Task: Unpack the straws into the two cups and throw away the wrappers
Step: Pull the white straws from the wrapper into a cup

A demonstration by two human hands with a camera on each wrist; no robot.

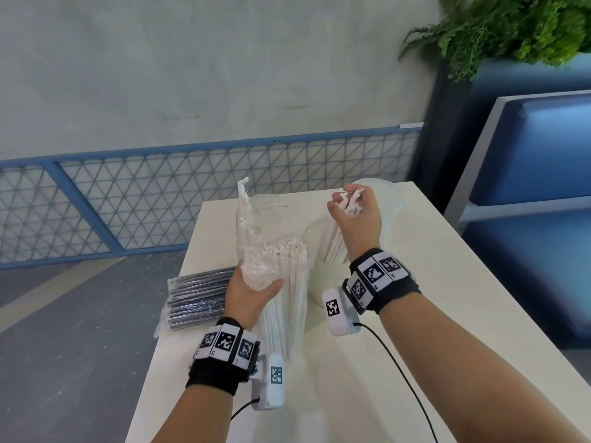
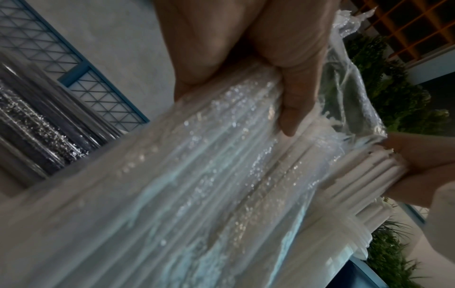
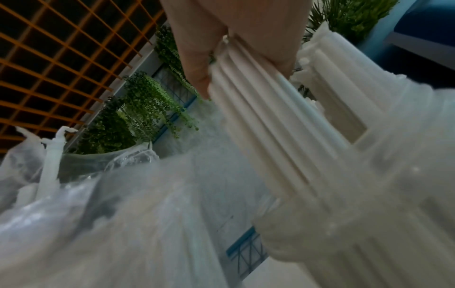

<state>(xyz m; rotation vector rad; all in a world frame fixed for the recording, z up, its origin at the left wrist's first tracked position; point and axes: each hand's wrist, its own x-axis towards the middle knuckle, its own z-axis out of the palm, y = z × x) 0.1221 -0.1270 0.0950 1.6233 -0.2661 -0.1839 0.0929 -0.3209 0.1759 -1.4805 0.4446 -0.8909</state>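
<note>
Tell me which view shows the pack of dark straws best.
The head view: the pack of dark straws lies whole at the table's left edge, still wrapped, beside the left hand. The left wrist view catches only a blurred part of it. The right wrist view shows none.

My head view is bright and evenly lit, with soft daylight and only faint shadows on the white table [image 1: 415, 282]; straight lines bow toward its edges. Both wrist views are dimmer and bluish; the clear wrapper [image 2: 221, 155] sparkles with small glints in the left one; the white straws [image 3: 258, 126] smear with motion blur in the right one, nearest parts out of focus.
</note>
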